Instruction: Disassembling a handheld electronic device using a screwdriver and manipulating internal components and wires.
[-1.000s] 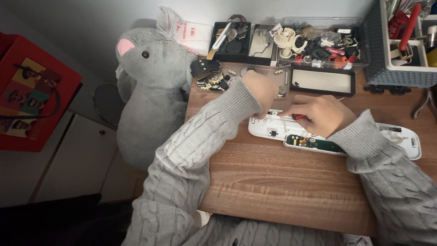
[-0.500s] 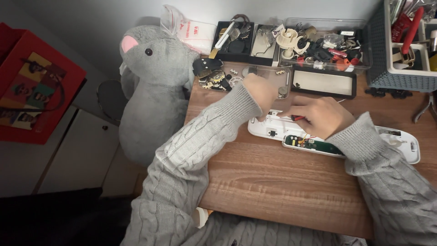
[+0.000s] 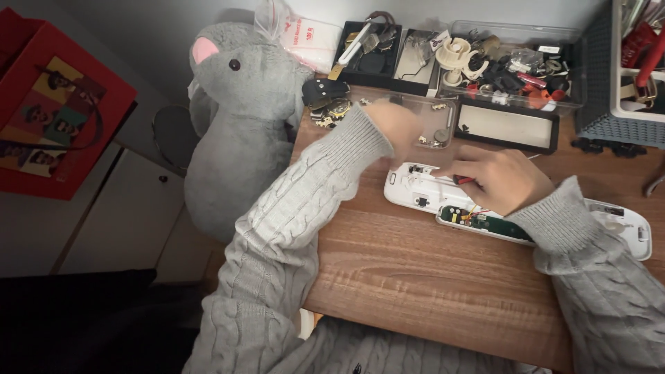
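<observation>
A long white plastic device case [image 3: 422,190] lies open on the wooden desk [image 3: 415,277], with a green circuit board [image 3: 485,223] beside it. My right hand [image 3: 502,179] rests on the case and grips a small tool with a red handle [image 3: 463,180]. My left hand [image 3: 395,123] is blurred, hovering over a clear plastic tray [image 3: 433,121] with small parts just behind the case. Whether it holds anything is hidden by the blur.
A grey plush mouse [image 3: 239,118] leans at the desk's left edge. Black trays [image 3: 388,55] and a clear box of small parts [image 3: 512,69] line the back. A black-framed tray [image 3: 506,128], a grey basket [image 3: 616,104] and a red bag [image 3: 55,111] are also here.
My left hand has shifted slightly over the clear tray and is now blurred. My right hand stays on the white case with the tool.
</observation>
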